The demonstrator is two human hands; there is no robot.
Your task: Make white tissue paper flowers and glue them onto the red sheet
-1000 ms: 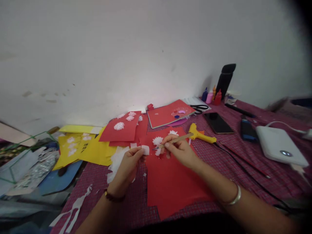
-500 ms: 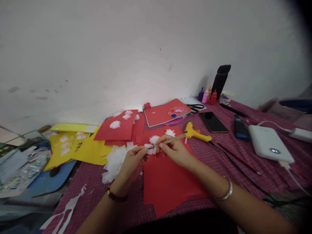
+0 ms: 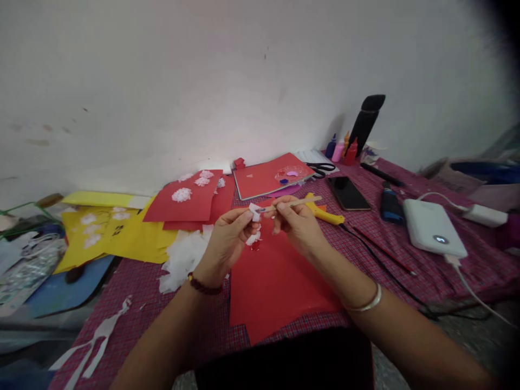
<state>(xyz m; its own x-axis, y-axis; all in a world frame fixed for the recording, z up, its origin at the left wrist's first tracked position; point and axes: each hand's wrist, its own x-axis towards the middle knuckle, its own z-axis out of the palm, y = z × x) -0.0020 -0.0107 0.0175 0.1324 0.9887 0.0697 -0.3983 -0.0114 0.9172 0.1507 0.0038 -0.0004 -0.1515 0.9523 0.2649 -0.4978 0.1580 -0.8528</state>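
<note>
Left hand (image 3: 232, 234): grip closed in a pinch on a small paper piece (image 3: 254, 212), white, raised above the bench (image 3: 134, 317) near the top of the red sheet (image 3: 280, 287). Right hand (image 3: 298, 223): grip grasping a wooden stick (image 3: 303, 201) between thumb and fingers, its dark-stained tip at the paper piece; whether the two touch cannot be told. Beneath the hands, a white paper flower (image 3: 252, 238) lies on the red sheet, partly hidden by the left fingers, with a glossy red spot just below it. Left of the red sheet, a pile of thin white paper (image 3: 182, 261); behind that, red cards (image 3: 199, 211) bearing white flowers, overlapping yellow sheets (image 3: 150, 238). Rear centre: a clear palette (image 3: 291, 174) with dabs of colour, resting on a red-topped pad, black-handled scissors (image 3: 323, 169) just beside. Right side: yellow glue gun (image 3: 327, 215), partly behind the right hand; dark phone (image 3: 348, 193); red pencil (image 3: 382, 249); white power bank (image 3: 434, 227) with a cable plugged in. Small paint bottles (image 3: 339, 150) stand upright by the wall. Cut white strips (image 3: 99, 336) lie at near left.
</note>
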